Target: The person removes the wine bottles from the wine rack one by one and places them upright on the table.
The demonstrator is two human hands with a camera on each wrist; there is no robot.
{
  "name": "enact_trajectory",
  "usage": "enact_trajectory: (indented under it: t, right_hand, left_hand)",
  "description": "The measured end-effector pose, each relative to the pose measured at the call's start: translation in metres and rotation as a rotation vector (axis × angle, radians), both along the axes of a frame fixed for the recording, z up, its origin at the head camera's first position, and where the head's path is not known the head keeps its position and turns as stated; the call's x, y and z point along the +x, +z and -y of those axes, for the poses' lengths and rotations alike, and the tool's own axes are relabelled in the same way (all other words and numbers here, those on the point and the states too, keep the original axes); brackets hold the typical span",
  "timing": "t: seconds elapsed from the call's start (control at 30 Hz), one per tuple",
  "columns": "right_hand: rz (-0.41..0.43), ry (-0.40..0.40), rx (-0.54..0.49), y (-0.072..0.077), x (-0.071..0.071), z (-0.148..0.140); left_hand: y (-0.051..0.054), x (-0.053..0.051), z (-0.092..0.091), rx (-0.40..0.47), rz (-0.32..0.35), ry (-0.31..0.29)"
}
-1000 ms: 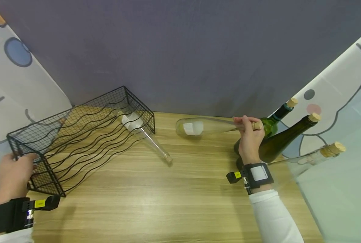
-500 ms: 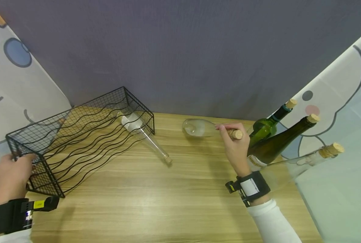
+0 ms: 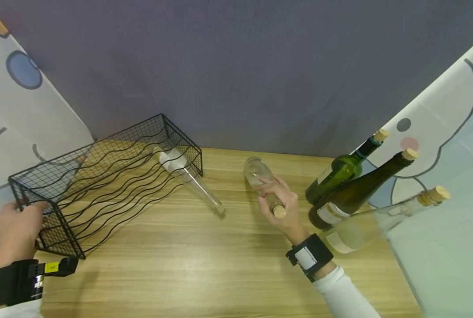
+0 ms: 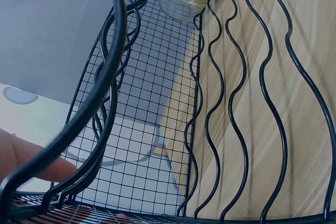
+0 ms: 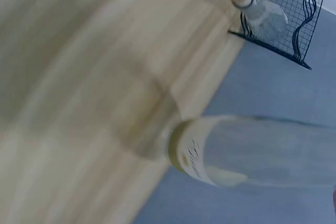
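A black wire rack (image 3: 113,185) with wavy bars stands at the left, and my left hand (image 3: 19,229) grips its near left end. Across the rack's right part lies a clear corked bottle (image 3: 177,162), its neck pointing down to the right. My right hand (image 3: 282,207) holds a second clear bottle (image 3: 256,171) by the neck, cork towards me and base towards the back wall. In the right wrist view this bottle (image 5: 262,153) shows a white label near its base. A finger (image 4: 31,158) of my left hand curls by the rack bars (image 4: 100,108) in the left wrist view.
At the right stand a green bottle (image 3: 341,171), a dark bottle (image 3: 353,194) and a clear bottle (image 3: 360,232), all corked, close together. A grey wall (image 3: 244,75) rises behind the wooden table (image 3: 181,274), with patterned panels at both sides.
My right hand has moved left and towards me with the clear bottle, whose neck has swung from pointing right to pointing towards me. The left hand and rack have stayed put.
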State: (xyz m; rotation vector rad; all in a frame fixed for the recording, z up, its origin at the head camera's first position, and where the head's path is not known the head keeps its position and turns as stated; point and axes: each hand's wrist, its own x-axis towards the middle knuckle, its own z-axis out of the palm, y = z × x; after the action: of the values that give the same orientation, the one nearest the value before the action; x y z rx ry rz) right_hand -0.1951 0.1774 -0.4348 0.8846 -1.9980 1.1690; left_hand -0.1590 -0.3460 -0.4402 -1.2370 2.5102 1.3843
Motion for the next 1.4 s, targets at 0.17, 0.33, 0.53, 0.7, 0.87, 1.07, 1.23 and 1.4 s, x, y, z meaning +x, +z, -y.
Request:
enact_trajectory:
  t: [0.17,0.33,0.53,0.7,0.87,1.07,1.23,1.4]
  right_hand:
    - [0.074,0.118,-0.170,-0.001,-0.001,0.004]
    - [0.052,0.085,-0.224,0.008,-0.006,0.009]
    - [0.012,-0.006,-0.181,0.018,-0.012,0.012]
    - [0.000,-0.041,-0.169,0.027,-0.015,0.015]
    - [0.021,-0.047,-0.156,0.033,-0.015,0.017]
    - [0.107,-0.032,-0.146,0.039,-0.013,0.017]
    - [0.218,-0.031,-0.212,0.051,-0.007,0.021]
    - [0.363,-0.041,-0.290,0.065,0.000,0.025]
  left_hand:
    - [0.000,0.001,0.000,0.004,-0.006,-0.001]
    - [0.000,0.001,-0.001,0.008,-0.001,-0.003]
    - [0.003,0.000,-0.003,0.004,0.005,0.000]
    - [0.004,0.000,-0.003,0.008,0.015,0.006]
    - [0.002,0.000,-0.002,0.012,0.008,0.006]
    - [0.000,0.001,0.000,0.027,-0.004,0.009]
    - [0.000,0.001,0.000,0.029,-0.001,0.003]
    - [0.000,-0.001,0.000,0.023,0.000,0.002]
